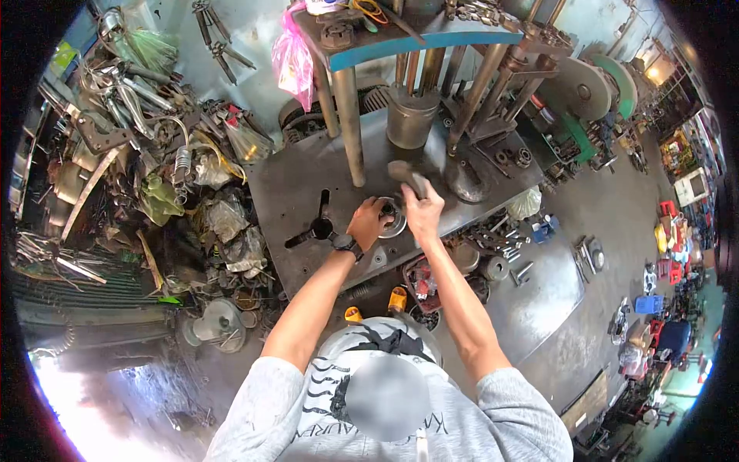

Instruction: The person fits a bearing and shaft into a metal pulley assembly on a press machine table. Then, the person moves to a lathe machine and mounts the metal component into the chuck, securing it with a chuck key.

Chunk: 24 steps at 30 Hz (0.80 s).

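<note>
Near the table's front edge, the left hand's fingers half-curl at a metal ring, grip unclear; likely heavy, rigid, best steadied by its rim. The right hand's fingers clench a hammer-like tool.

The person wears a light grey T-shirt with short sleeves. On its front there is black lettering, of which "LAUREN" is partly readable, and black wavy stripes. A dark wristwatch encircles the left wrist. The footwear is yellow-orange.
</note>
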Available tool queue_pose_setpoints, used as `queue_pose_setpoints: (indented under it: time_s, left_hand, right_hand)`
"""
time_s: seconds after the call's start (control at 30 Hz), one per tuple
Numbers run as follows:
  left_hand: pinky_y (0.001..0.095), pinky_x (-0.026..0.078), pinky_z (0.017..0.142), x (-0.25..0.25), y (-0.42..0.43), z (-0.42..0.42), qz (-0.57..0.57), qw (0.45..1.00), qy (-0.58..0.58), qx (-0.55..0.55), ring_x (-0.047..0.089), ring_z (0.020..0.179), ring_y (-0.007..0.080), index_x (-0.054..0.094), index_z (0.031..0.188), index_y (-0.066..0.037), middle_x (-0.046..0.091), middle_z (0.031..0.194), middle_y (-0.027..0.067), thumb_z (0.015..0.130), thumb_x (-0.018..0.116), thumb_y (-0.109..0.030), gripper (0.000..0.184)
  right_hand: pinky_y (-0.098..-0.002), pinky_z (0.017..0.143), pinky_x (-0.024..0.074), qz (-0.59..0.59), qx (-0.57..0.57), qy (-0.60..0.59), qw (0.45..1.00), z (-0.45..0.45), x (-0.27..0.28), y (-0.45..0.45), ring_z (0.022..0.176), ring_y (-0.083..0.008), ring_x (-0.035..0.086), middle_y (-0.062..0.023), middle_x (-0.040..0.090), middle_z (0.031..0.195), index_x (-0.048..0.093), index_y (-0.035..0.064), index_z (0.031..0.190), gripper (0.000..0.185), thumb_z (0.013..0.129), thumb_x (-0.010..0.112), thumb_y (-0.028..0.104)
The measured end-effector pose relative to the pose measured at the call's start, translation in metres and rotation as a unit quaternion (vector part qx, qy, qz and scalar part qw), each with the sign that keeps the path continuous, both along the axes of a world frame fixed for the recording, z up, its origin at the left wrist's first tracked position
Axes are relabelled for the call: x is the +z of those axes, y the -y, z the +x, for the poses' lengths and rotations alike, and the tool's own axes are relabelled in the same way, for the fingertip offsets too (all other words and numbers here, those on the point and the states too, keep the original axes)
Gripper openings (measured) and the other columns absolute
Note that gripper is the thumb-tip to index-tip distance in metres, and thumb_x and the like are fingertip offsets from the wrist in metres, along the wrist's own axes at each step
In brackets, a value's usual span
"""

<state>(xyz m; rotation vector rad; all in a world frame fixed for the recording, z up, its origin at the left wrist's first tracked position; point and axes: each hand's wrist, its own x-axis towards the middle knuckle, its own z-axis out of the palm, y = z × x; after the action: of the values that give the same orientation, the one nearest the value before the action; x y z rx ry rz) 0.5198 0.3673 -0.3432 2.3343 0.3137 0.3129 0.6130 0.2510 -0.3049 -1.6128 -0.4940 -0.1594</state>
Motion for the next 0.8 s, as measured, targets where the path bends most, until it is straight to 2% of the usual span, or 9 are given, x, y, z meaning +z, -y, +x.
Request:
queue_pose_setpoints:
  time_s: [0.03,0.27,0.33,0.37,0.47,0.53,0.6,0.67,0.8]
  left_hand:
    - [0.0458,0.047,0.087,0.005,0.001,0.001,-0.007,1.0,-0.008,-0.003,0.057,0.102,0.04,0.059,0.112,0.0,0.058,0.113,0.0209,0.08,0.069,-0.023,0.04]
    - [0.0448,0.049,0.078,0.004,0.0,0.0,0.034,0.999,0.027,-0.006,0.06,0.091,0.0372,0.059,0.111,0.002,0.061,0.101,0.0195,0.077,0.072,-0.022,0.043]
    - [0.0452,0.048,0.077,0.0,-0.002,0.003,0.025,0.999,0.041,-0.017,0.06,0.088,0.0376,0.059,0.111,0.002,0.061,0.1,0.0198,0.077,0.072,-0.021,0.042]
    - [0.0454,0.048,0.077,-0.002,-0.003,0.003,0.021,0.998,0.048,-0.025,0.061,0.087,0.0379,0.059,0.111,0.001,0.061,0.1,0.02,0.077,0.072,-0.021,0.042]
    - [0.045,0.048,0.076,-0.005,-0.004,0.005,0.05,0.999,0.008,-0.016,0.061,0.085,0.037,0.059,0.111,0.0,0.06,0.098,0.0202,0.076,0.072,-0.019,0.041]
    - [0.0445,0.049,0.077,-0.001,-0.004,0.005,0.025,1.0,0.006,-0.007,0.06,0.086,0.0368,0.06,0.11,-0.001,0.059,0.097,0.0199,0.077,0.072,-0.018,0.04]
    - [0.0442,0.049,0.076,-0.01,-0.003,0.003,0.041,0.999,0.032,0.001,0.06,0.086,0.0366,0.06,0.109,0.0,0.059,0.096,0.0193,0.077,0.072,-0.018,0.039]
    - [0.0438,0.049,0.076,-0.007,-0.002,0.003,0.007,1.0,0.014,0.002,0.06,0.087,0.0362,0.06,0.109,0.0,0.059,0.097,0.0184,0.077,0.071,-0.018,0.039]
    - [0.0429,0.049,0.077,0.019,0.004,0.001,-0.011,1.0,-0.022,0.006,0.061,0.088,0.0346,0.059,0.11,0.001,0.058,0.099,0.018,0.078,0.07,-0.017,0.038]
  right_hand:
    - [-0.0326,0.068,0.05,-0.072,0.005,0.033,0.997,0.004,-0.015,-0.002,0.069,-0.0155,0.063,-0.0208,0.067,0.08,0.063,-0.0037,0.103,0.025,0.081,0.068,0.009]
    - [-0.0307,0.068,0.0499,-0.034,0.012,-0.105,0.994,-0.001,0.031,-0.003,0.073,-0.0103,0.062,-0.0161,0.07,0.081,0.065,-0.0025,0.1,0.02,0.084,0.066,0.01]
    - [-0.0317,0.069,0.0503,-0.022,0.035,-0.018,0.999,0.002,-0.001,-0.004,0.075,-0.0159,0.066,-0.018,0.07,0.083,0.065,-0.0031,0.099,0.02,0.084,0.066,0.009]
    - [-0.0333,0.071,0.0507,-0.088,0.026,-0.024,0.996,0.006,0.0,-0.002,0.078,-0.0255,0.069,-0.0204,0.069,0.086,0.065,-0.0032,0.097,0.02,0.082,0.066,0.01]
    - [-0.0335,0.066,0.0488,-0.136,0.017,-0.039,0.99,0.018,-0.003,0.012,0.066,-0.0213,0.063,-0.0166,0.065,0.074,0.065,-0.0035,0.093,0.021,0.08,0.067,0.013]
    - [-0.0346,0.069,0.0496,-0.111,-0.005,-0.017,0.994,0.031,0.0,0.03,0.072,-0.02,0.065,-0.0173,0.068,0.079,0.068,0.0003,0.096,0.025,0.08,0.068,0.019]
    - [-0.037,0.068,0.0502,-0.174,-0.048,-0.025,0.983,0.052,0.011,0.051,0.075,-0.0314,0.068,-0.0218,0.067,0.081,0.066,-0.0006,0.095,0.025,0.08,0.069,0.019]
    - [-0.0427,0.075,0.0485,-0.201,-0.073,-0.043,0.976,0.084,0.0,0.067,0.081,-0.0367,0.065,-0.0225,0.066,0.083,0.065,0.0002,0.101,0.033,0.085,0.061,0.028]
    - [-0.0544,0.09,0.0372,-0.375,-0.034,0.082,0.923,0.128,-0.024,0.105,0.102,-0.0407,0.053,-0.0231,0.056,0.105,0.054,0.007,0.125,0.045,0.086,0.059,0.027]
